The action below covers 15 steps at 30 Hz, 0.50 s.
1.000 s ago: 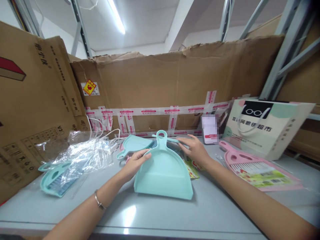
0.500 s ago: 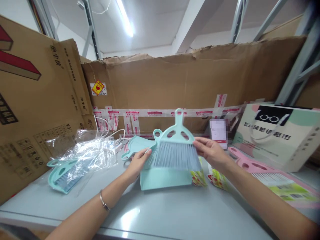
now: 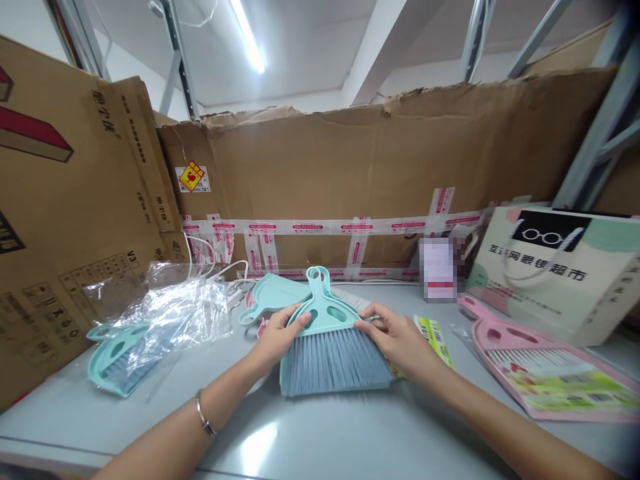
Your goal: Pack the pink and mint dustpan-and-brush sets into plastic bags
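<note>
A teal hand brush [image 3: 334, 343] with grey-blue bristles lies flat on top of a teal dustpan whose edge [image 3: 286, 380] shows beneath it, in the middle of the grey table [image 3: 320, 433]. My left hand [image 3: 278, 337] grips the left side of the brush and pan, fingers curled over the brush top. On the right side, my right hand [image 3: 395, 333] presses and pinches the brush's edge. A second teal dustpan [image 3: 267, 293] lies just behind the pair.
Another teal brush set [image 3: 117, 353] lies at the left beside crumpled clear plastic bags [image 3: 175, 307]. A pink packaged brush set [image 3: 545, 373] and a printed paper bag [image 3: 555, 267] sit at the right. Green-yellow label cards [image 3: 434, 333] lie near my right hand. Cardboard boxes [image 3: 350, 180] wall the back and left.
The brush, held upright over the dustpan half a second ago, has been laid down flat onto the pan. Both hands have lowered with it and stay on its sides.
</note>
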Each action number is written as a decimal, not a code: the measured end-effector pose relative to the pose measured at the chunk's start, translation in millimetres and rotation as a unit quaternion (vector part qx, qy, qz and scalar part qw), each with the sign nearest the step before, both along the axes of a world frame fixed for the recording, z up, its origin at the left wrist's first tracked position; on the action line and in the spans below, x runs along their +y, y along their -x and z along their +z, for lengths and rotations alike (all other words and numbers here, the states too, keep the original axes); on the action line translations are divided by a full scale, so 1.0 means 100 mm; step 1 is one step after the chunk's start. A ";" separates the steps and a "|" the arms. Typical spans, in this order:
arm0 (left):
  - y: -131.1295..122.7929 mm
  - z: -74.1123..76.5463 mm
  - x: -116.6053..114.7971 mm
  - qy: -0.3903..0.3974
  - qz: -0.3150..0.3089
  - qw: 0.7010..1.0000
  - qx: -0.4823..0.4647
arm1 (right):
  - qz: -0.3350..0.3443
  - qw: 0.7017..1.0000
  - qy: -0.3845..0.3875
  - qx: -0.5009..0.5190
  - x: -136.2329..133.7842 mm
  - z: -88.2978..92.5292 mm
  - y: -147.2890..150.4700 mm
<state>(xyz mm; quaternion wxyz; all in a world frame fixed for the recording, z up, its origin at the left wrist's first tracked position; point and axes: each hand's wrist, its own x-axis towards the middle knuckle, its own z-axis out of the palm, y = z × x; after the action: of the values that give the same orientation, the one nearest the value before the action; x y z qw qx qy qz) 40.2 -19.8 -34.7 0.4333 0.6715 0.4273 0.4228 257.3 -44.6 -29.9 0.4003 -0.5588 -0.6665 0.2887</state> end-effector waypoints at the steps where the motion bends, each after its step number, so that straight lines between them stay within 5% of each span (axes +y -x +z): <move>1: 0.00 0.00 0.01 -0.004 0.008 1.000 0.006 | 0.001 1.000 -0.010 -0.014 -0.01 0.00 -0.01; 6: -0.02 0.00 0.01 -0.031 0.052 0.998 0.032 | -0.005 0.993 -0.075 -0.091 0.02 -0.01 -0.06; 9: -0.05 0.01 -0.03 -0.044 0.043 0.998 0.035 | -0.012 0.995 -0.096 -0.039 0.11 0.00 -0.07; 12: -0.08 0.01 -0.07 -0.049 0.033 0.998 0.036 | 0.069 0.994 -0.040 0.079 0.21 0.06 -0.02; 15: -0.09 -0.01 -0.09 -0.061 0.028 0.996 0.052 | 0.201 0.963 0.091 0.156 0.28 0.12 0.07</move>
<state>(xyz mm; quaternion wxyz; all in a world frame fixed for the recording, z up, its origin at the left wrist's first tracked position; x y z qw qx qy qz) 48.9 -28.3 -35.8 0.3563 0.7054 0.4414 0.4250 250.6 -17.0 -17.9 0.3802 -0.3951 -0.6653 0.5067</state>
